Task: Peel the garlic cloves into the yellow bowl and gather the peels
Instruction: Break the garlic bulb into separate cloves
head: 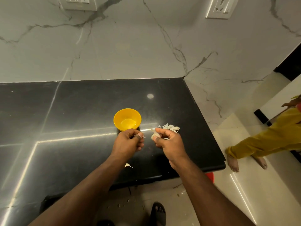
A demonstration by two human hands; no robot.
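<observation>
A yellow bowl stands on the black counter, and I cannot tell if anything lies in it. Just in front of it, my right hand pinches a garlic clove between thumb and fingers. My left hand pinches a thin strip of peel a little to the clove's left. A heap of white peels lies on the counter behind my right hand. One loose piece of garlic or peel lies nearer the front edge, beside my left forearm.
The counter ends at a rounded edge to the right. Another person's legs in yellow trousers stand on the pale floor there. A marble wall with sockets rises behind. Small peel scraps lie on the floor near my sandalled foot.
</observation>
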